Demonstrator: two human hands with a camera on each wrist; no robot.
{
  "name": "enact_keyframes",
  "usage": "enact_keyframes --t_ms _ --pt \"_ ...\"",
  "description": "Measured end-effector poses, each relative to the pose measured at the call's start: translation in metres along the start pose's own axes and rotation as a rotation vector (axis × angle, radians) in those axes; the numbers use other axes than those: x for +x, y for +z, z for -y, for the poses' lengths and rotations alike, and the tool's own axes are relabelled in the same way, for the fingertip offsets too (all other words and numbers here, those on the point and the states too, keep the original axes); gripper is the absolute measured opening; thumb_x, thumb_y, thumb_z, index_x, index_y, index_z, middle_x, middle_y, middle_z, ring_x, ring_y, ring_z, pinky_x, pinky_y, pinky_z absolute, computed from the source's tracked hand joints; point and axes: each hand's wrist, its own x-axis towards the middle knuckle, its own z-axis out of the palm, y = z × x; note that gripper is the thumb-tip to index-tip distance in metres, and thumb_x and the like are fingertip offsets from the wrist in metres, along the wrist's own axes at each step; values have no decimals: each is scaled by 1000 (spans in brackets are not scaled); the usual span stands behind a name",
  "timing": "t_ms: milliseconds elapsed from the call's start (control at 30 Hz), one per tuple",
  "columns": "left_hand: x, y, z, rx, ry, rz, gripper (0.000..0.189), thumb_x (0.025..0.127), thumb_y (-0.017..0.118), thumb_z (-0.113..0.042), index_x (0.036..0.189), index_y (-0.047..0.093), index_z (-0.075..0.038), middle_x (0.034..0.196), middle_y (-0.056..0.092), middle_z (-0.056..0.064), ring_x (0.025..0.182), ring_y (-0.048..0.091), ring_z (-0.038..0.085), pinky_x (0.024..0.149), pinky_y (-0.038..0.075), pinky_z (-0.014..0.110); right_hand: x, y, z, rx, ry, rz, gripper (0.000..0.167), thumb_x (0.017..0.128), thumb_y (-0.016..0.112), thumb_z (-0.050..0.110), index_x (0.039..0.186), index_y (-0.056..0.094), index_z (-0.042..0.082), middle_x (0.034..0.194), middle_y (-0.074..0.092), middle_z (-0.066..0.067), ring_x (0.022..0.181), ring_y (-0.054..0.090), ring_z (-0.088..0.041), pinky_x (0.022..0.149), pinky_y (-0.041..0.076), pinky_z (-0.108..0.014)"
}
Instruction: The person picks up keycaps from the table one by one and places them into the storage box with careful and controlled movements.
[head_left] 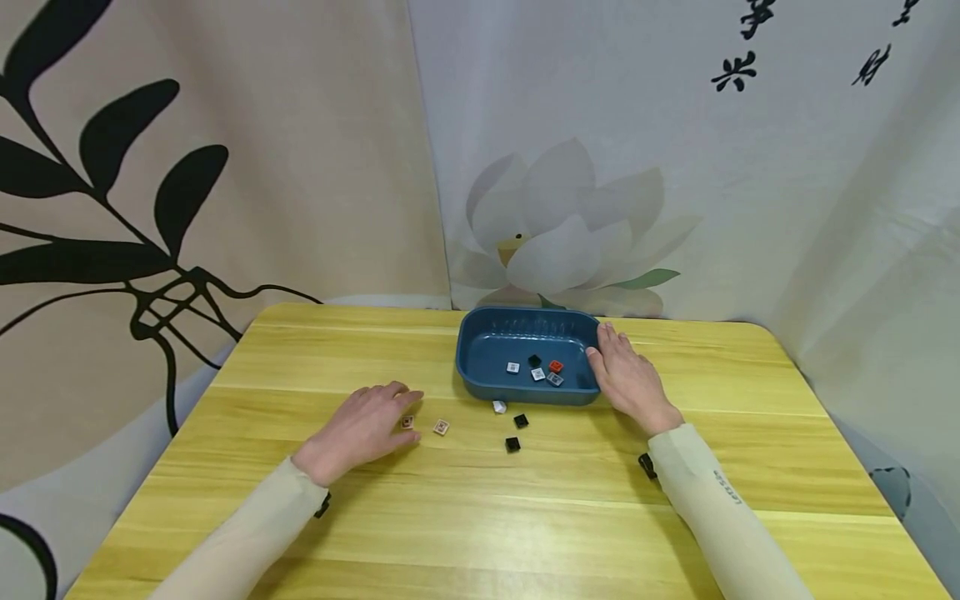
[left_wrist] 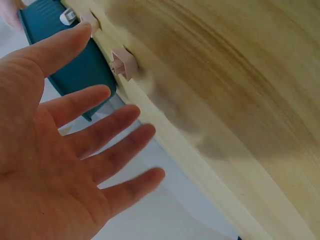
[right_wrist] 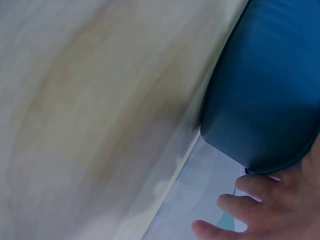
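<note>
My left hand [head_left: 367,429] hovers over the table with its fingers spread and nothing held. Beneath its fingertips lies a pale pink keycap [head_left: 407,422], partly framed by the thumb and index finger. Another pink keycap [head_left: 441,427] sits just right of it; the left wrist view shows a pink keycap [left_wrist: 124,64] on its side, stem visible. At the far side of the table, my right hand [head_left: 633,379] rests against the right end of a blue dish [head_left: 480,387], fingers extended along its rim. Inside the dish are several keycaps, among them a red one [head_left: 556,367] and a white one [head_left: 513,367].
In front of the dish lie a white keycap [head_left: 499,407] and two black keycaps, one nearer the dish [head_left: 521,422] and one closer to me [head_left: 513,445]. The wooden table [head_left: 450,533] ends at a printed curtain [head_left: 337,167] behind the dish.
</note>
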Motion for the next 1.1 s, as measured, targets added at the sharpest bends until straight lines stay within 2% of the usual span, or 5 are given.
enact_keyframes --t_ms 100,300,433,900,1100 --pt "0 2 0 2 27 -10 50 90 83 -34 129 71 -6 120 68 14 96 67 29 78 57 44 0 0 0 0 -1 0 67 114 25 40 163 15 -4 169 14 -24 154 18 -47 117 25 -66" --pt "2 4 -1 -9 73 -8 27 90 83 -23 111 75 -8 98 64 6 73 56 15 60 49 30 0 2 -1 -4 -5 -6 66 114 25 39 163 15 -5 169 14 -24 153 18 -47 118 25 -65" --pt "3 6 -2 -11 98 -5 18 90 83 -18 103 76 -9 90 62 3 70 52 12 59 47 28 0 3 -1 -3 -7 -7 66 114 25 39 163 15 -5 169 15 -25 153 18 -48 118 26 -65" --pt "3 6 -1 -49 122 -31 7 88 79 0 93 77 -5 88 65 3 73 60 11 63 52 26 0 2 -1 -2 -5 -11 67 114 24 41 163 15 -4 169 13 -24 153 18 -48 118 25 -65" --pt "5 6 -3 -2 135 -96 6 88 80 -3 90 77 -8 85 65 1 69 59 10 58 49 24 0 2 -1 0 -6 -13 67 114 24 41 163 15 -4 169 14 -24 153 18 -47 118 25 -65"
